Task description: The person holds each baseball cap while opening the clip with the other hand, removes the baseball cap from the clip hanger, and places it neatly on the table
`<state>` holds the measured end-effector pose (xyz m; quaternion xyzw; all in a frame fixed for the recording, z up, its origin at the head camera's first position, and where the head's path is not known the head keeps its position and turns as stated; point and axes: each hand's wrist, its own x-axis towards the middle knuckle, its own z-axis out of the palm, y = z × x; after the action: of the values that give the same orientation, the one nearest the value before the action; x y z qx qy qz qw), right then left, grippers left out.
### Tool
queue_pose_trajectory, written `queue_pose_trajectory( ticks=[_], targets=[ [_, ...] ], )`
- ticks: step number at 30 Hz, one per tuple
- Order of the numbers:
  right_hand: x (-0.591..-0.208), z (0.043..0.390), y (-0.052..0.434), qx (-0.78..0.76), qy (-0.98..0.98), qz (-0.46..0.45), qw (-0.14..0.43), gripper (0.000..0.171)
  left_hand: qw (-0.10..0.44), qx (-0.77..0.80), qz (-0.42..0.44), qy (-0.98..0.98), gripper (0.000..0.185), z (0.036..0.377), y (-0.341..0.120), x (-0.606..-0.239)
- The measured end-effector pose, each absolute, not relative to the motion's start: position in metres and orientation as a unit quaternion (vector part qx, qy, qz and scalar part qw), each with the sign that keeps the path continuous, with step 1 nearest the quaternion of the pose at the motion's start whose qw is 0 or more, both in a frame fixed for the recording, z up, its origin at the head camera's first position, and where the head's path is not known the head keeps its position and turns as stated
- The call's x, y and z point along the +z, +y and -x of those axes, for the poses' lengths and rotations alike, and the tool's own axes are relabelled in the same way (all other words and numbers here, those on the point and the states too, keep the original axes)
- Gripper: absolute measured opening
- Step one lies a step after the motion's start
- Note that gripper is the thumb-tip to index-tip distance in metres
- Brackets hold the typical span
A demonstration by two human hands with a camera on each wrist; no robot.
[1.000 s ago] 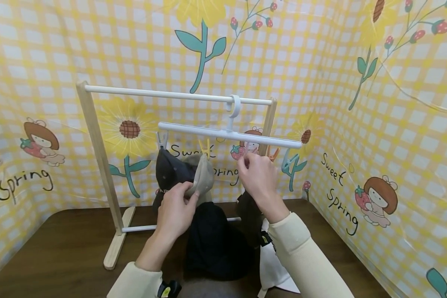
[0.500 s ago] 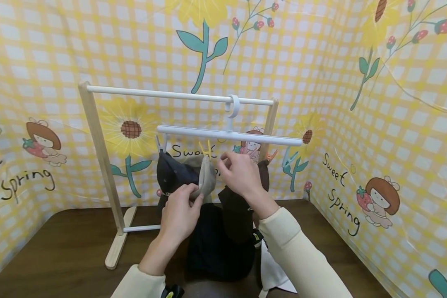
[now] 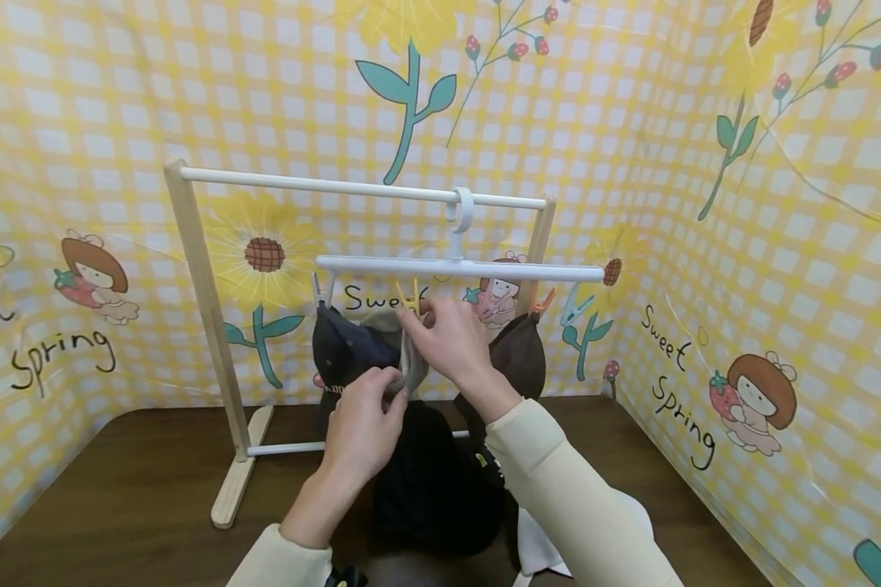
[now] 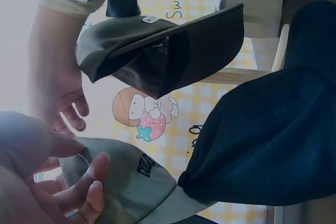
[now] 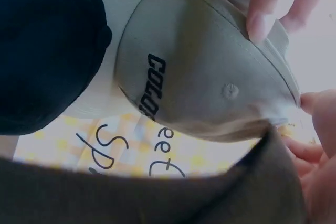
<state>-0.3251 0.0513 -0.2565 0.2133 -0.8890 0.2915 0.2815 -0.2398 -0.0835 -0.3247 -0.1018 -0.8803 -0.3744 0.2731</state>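
A beige cap (image 3: pixel 413 363) with dark lettering hangs below the yellow clothespin (image 3: pixel 409 295) on the white hanger (image 3: pixel 440 267). My left hand (image 3: pixel 363 424) pinches the cap's lower edge between thumb and fingers; its fingertips (image 5: pixel 259 27) lie on the rim in the right wrist view. Up near the clothespin, my right hand (image 3: pixel 451 338) grips the rim's upper corner, thumb (image 5: pixel 315 99) on one side and fingers below. Lettering on the beige cap (image 4: pixel 126 174) faces the left wrist camera.
A navy cap (image 3: pixel 345 342) hangs from a grey clothespin at left, a brown cap (image 3: pixel 523 350) from an orange clothespin (image 3: pixel 542 303) at right. A blue clothespin (image 3: pixel 577 308) hangs farther right. A black cap (image 3: pixel 440 489) and white cap (image 3: pixel 543 538) are in front of the wooden rack (image 3: pixel 209 326).
My right hand has moved left and slightly down, from beside the orange clothespin to the beige cap. The brown cap shows more fully now. My left hand keeps its pinch; the hanger has levelled.
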Motion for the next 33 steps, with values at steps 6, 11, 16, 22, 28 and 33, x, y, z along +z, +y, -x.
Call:
queue_pose_trajectory(
  ticks=[6,11,16,22,28,33],
  targets=[
    [-0.25,0.327,0.042,0.232,-0.892,-0.17,0.349,0.057,0.279,-0.359,0.118,-0.883,0.007,0.238,-0.08,-0.324],
    [-0.246,0.328,0.038,0.171,-0.89,-0.184,0.38,0.054,0.276,-0.359,0.12,-0.884,0.008,0.236,-0.081,-0.324],
    [-0.244,0.33,0.038,0.154,-0.873,-0.211,0.412,0.051,0.268,-0.35,0.107,-0.891,0.007,0.234,-0.085,-0.325],
    [-0.246,0.328,0.04,0.143,-0.894,-0.205,0.371,0.049,0.248,-0.334,0.088,-0.905,0.01,0.236,-0.091,-0.327],
    [-0.249,0.315,0.051,0.126,-0.921,-0.204,0.306,0.055,0.212,-0.331,0.086,-0.915,0.006,0.233,-0.095,-0.329],
    [-0.237,0.296,0.067,0.14,-0.907,-0.208,0.338,0.046,0.223,-0.316,0.084,-0.918,0.006,0.226,-0.097,-0.326]
  ],
)
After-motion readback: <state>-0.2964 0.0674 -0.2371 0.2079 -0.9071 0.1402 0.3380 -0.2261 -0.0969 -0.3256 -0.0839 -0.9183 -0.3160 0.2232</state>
